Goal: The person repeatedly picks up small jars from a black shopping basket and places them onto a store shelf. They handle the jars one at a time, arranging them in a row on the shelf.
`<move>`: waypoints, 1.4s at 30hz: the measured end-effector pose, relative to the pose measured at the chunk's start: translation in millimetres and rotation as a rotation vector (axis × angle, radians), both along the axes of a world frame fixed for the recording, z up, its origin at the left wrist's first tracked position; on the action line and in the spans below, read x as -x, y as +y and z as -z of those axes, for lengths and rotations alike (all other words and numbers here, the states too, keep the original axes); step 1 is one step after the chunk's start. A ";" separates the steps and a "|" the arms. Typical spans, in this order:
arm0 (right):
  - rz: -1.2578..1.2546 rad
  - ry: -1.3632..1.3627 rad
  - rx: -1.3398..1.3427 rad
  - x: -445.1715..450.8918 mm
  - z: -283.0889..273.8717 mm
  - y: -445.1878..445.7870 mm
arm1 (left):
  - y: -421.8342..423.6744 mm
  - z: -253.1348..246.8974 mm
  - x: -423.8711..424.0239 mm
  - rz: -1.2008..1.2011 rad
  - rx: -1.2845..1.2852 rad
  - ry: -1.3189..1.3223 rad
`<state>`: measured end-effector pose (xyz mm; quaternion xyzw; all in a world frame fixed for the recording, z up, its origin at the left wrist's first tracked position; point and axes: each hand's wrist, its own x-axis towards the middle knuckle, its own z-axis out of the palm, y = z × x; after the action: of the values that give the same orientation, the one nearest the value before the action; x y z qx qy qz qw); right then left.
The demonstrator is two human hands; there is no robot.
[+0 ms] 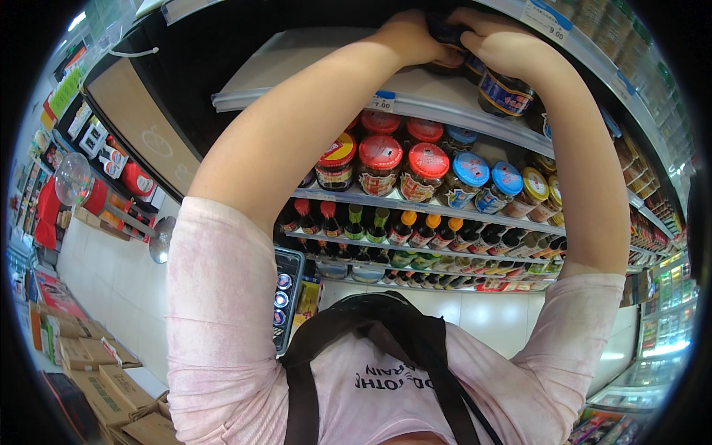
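Note:
Both of my arms reach up to the top shelf [311, 67] of a store rack. My left hand [417, 39] grips a dark-lidded glass jar [445, 30] from its left side. Against the same jar's right side rests my right hand [495, 44], its thumb and fingers around the lid area. How firmly the right hand holds it cannot be told. A glass jar with a blue and gold label [505, 93] stands just below my right hand, near the shelf's front edge. Another dark jar is partly hidden between the hands.
Below are shelves with red-lidded jars [380, 153], blue-lidded jars [470, 169] and sauce bottles [408, 218]. A dark crate [292, 278] with lidded jars stands beside my body. Cardboard boxes [105, 389] lie at lower left; a candy dispenser [72, 178] stands at left.

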<state>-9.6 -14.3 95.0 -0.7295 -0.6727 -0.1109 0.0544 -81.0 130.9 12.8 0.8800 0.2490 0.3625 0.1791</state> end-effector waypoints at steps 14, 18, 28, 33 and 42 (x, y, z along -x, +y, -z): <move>0.073 -0.045 -0.001 -20.9 4.2 13.2 | -23.1 -18.4 13.3 0.009 0.170 0.011; 0.043 -0.017 0.011 -10.0 0.5 3.2 | -26.7 -22.4 15.1 -0.058 0.188 0.072; -0.278 0.090 -0.245 -36.1 24.9 9.8 | -55.3 -41.2 38.6 -0.052 0.041 0.175; -0.584 -0.020 -0.623 -8.8 52.9 -33.3 | -86.8 -0.4 93.7 -0.035 -0.571 -0.060; -0.895 0.571 0.093 72.8 211.0 -53.2 | -163.9 172.3 245.1 0.165 0.216 -0.145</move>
<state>-82.4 -67.5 -116.0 -0.3740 -0.8808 0.1561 0.2448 -326.1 -32.9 -159.5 0.8447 0.1998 0.3802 0.3192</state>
